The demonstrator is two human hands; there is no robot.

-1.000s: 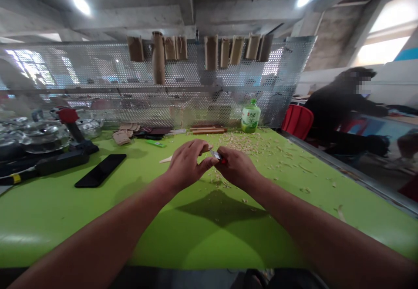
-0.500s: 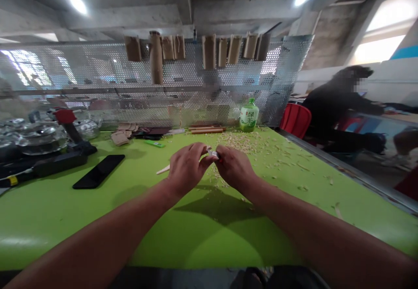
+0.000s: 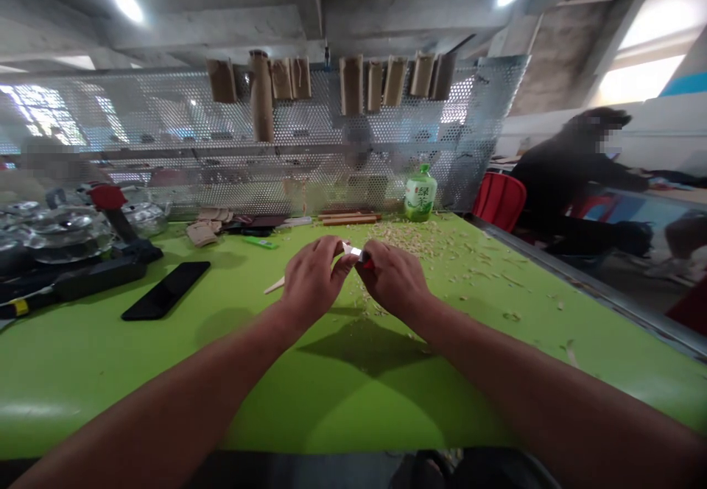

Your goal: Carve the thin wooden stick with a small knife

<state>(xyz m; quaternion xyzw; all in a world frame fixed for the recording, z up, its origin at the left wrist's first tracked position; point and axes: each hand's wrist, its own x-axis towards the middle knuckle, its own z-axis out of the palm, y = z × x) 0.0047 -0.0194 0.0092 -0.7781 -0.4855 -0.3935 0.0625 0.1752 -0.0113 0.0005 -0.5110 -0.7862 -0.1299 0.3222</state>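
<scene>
My left hand (image 3: 313, 275) is closed round a slim piece of pale wood. The tapered end of this wooden piece (image 3: 275, 285) sticks out behind the hand on its left side, and its other tip shows by the left thumb. My right hand (image 3: 398, 277) grips a knife by its dark and red handle, which the fingers mostly cover. Between the two hands the short, bright knife blade (image 3: 355, 252) lies against or very near the wood beside my left thumb; contact is hard to make out. Both hands are above the green table (image 3: 309, 400).
Wood shavings (image 3: 409, 242) lie scattered beyond and right of my hands. A green bottle (image 3: 420, 194) stands at the back. On the left are a black phone (image 3: 166, 290), a red-and-black power tool (image 3: 118, 224) and glass pots (image 3: 69, 235). A person (image 3: 568, 172) sits at the right.
My hands have shifted slightly, and more of the knife blade now shows between them, catching the light. Both hands keep their hold on the wood and the knife.
</scene>
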